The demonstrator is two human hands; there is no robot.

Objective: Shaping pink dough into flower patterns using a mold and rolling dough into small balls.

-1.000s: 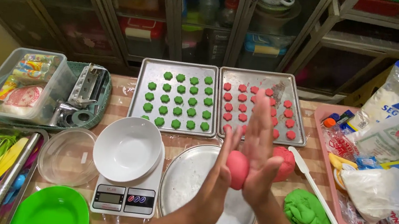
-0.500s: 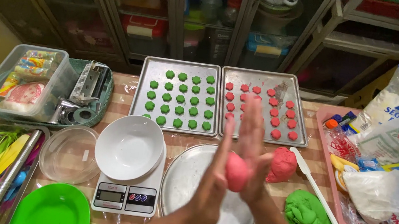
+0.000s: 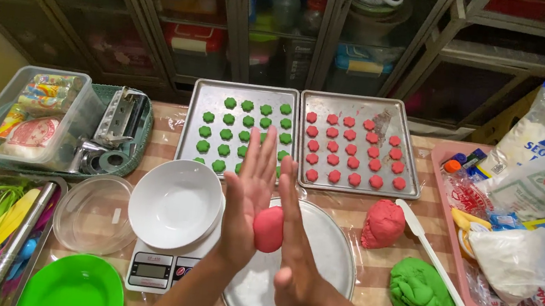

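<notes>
The fingers (image 3: 259, 162) of the left hand (image 3: 248, 195) are straight and close together, pointing up the frame; the fingers (image 3: 287, 189) of the right hand (image 3: 295, 251) are flat too, and the two palms press a red dough ball (image 3: 268, 228) between them at the middle of the frame. A second ago the right hand stood higher and the left hand lower; now they have swapped, so the palms are sliding past each other and the dough is being rolled. The ball looks smooth, round like an egg, and pinkish red; part of it may be hidden by the right palm, so its full shape is hard to tell.

Right under the hands lies a round metal tray (image 3: 337, 249); to its left a white bowl (image 3: 174, 203) sits on a small kitchen scale (image 3: 153, 271). To the right rest a red dough lump (image 3: 384, 224) and a green dough lump (image 3: 420, 298), with a white spatula (image 3: 434, 260) between them. Higher up, one baking tray holds green cookies (image 3: 227, 131); the next holds red cookies (image 3: 354, 152).
</notes>
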